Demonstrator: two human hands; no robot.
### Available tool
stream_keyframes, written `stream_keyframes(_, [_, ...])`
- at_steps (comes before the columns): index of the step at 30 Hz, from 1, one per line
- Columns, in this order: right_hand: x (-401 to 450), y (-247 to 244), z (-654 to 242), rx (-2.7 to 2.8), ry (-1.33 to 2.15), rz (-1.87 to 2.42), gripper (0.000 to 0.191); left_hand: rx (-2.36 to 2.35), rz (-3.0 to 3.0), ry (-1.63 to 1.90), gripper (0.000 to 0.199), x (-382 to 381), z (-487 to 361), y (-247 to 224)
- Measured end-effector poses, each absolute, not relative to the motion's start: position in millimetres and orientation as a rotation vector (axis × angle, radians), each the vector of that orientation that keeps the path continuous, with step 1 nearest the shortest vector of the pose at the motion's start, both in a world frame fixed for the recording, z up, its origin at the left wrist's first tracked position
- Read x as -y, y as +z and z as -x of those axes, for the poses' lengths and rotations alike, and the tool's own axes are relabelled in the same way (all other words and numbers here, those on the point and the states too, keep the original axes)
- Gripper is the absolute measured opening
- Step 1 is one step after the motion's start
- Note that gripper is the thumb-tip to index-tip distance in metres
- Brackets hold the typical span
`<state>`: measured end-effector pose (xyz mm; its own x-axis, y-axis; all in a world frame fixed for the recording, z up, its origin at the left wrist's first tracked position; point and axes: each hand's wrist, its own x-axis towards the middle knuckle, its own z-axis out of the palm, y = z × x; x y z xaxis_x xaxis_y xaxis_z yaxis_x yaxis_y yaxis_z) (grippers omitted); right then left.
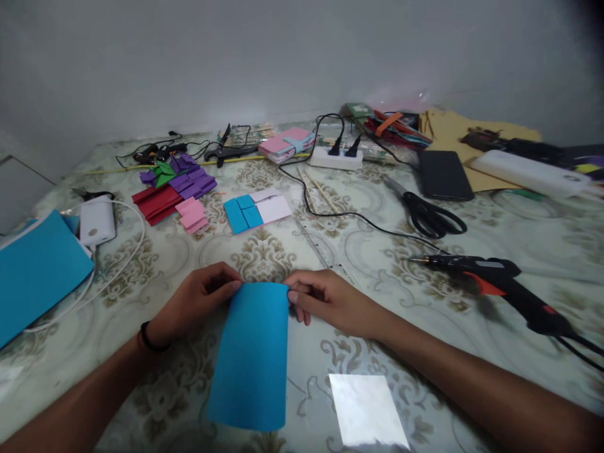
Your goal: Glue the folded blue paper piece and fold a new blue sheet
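Observation:
A blue sheet of paper [252, 358], slightly curved, is held lengthwise in front of me over the patterned tablecloth. My left hand [201, 296] pinches its far left corner between thumb and fingers. At the far right corner, my right hand [318, 296] has the same sheet pinched, its other fingers curled underneath. A white square of paper [368, 409] lies to the right of the sheet, near my right forearm. Beyond my hands rests a flat piece with folded blue and white paper [257, 211].
Left are more blue sheets [42, 270] and a white power bank [97, 220] with a cable. Folded red paper [158, 202] lies farther back. On the right sit a glue gun [500, 280], black-handled scissors [425, 211] and a dark phone [445, 175]. A power strip [336, 158] stands behind.

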<state>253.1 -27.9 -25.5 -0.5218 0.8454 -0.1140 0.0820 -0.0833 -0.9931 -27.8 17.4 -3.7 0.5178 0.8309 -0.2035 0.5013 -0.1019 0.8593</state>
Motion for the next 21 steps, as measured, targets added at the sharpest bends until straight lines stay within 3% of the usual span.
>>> stream_keyframes(21, [28.6,-22.9,-252.2,1.605,1.668,1.049,0.032,-1.115,-1.793,0.392,0.031,-19.0,27.5,-3.2])
